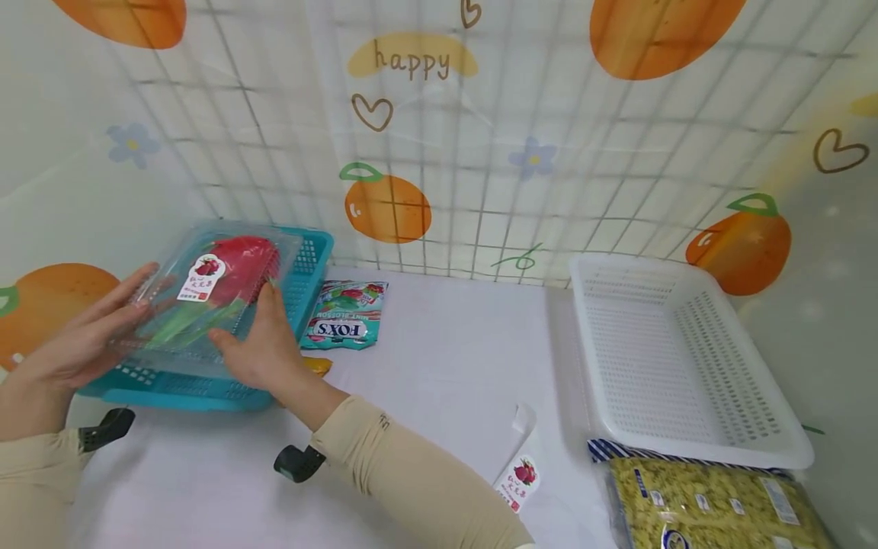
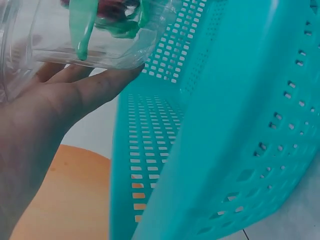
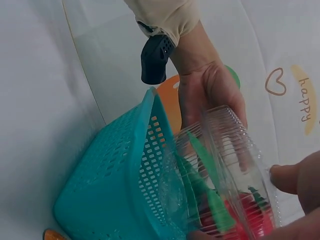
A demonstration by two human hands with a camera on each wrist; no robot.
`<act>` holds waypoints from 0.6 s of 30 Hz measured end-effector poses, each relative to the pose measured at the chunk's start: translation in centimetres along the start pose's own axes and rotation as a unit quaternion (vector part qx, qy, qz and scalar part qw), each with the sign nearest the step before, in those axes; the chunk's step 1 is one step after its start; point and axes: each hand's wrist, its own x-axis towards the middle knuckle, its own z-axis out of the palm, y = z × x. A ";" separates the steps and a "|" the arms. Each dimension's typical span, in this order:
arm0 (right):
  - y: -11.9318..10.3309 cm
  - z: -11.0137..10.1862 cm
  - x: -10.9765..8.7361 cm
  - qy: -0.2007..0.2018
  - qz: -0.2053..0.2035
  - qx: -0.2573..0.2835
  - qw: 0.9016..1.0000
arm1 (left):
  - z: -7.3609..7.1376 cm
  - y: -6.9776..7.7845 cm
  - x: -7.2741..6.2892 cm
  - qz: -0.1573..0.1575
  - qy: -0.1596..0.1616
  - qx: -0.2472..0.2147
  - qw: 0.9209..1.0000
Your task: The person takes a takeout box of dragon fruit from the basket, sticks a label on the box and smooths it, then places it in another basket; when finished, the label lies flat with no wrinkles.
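A clear plastic box (image 1: pixel 154 335) with a paper label (image 1: pixel 199 280) on its lid holds a red dragon fruit (image 1: pixel 250 263) with green leaves. It is tilted over the turquoise basket (image 1: pixel 188 395). My left hand (image 1: pixel 85 343) holds the box's left side, its fingers reaching under it in the left wrist view. On the opposite side my right hand (image 1: pixel 270 347) grips the box, thumb toward the near edge. The right wrist view shows the box (image 3: pixel 225 150) between both hands, partly over the basket rim (image 3: pixel 150 100). The basket's inside is mostly hidden.
Right of the turquoise basket lies a green FOX'S candy bag (image 1: pixel 346 316), with a yellow packet (image 1: pixel 318 366) below it. A loose label strip (image 1: pixel 519 480) is on the white cloth. At right stand a white basket (image 1: pixel 597 366) and a clear pack of yellowish pieces (image 1: pixel 713 496).
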 end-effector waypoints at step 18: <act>0.9 0.5 1.8 -0.009 0.027 -0.004 1.000 | -1.2 -0.6 1.2 -0.048 0.000 0.093 0.994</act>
